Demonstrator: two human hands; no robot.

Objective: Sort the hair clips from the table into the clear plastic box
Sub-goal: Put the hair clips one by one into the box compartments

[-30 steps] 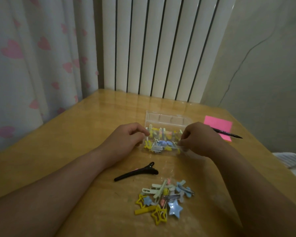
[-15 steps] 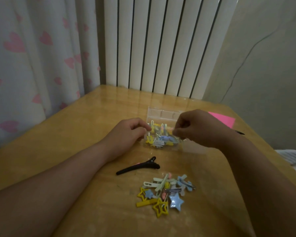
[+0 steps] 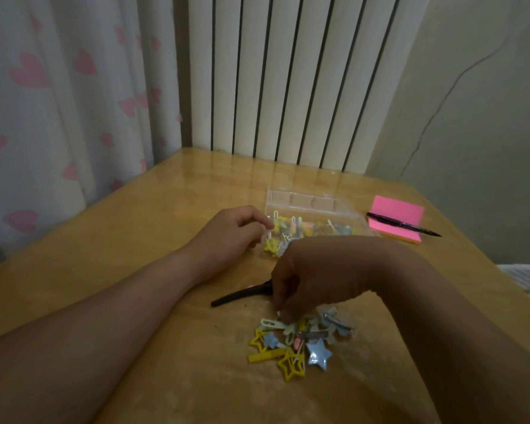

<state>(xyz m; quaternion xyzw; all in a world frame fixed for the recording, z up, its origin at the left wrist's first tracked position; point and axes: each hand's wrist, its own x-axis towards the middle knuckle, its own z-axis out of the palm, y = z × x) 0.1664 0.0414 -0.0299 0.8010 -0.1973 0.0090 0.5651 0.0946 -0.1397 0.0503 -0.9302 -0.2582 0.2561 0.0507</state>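
A clear plastic box (image 3: 315,203) lies open on the wooden table, with several small coloured clips inside it. My left hand (image 3: 230,237) rests at the box's left edge, its thumb and fingers curled against the rim. A pile of hair clips (image 3: 294,341) in yellow, blue and pale green lies nearer to me. My right hand (image 3: 306,280) reaches down into the top of that pile, fingertips curled on a pale clip. A long black clip (image 3: 239,296) lies just left of that hand, partly hidden by it.
A pink sticky-note pad (image 3: 395,217) with a black pen (image 3: 401,228) across it sits right of the box. A white radiator stands behind the table, a heart-patterned curtain to the left. The table's right edge (image 3: 484,270) runs close by.
My right hand has left the box and come down toward me onto the clip pile. My left hand has stayed at the box's left edge.
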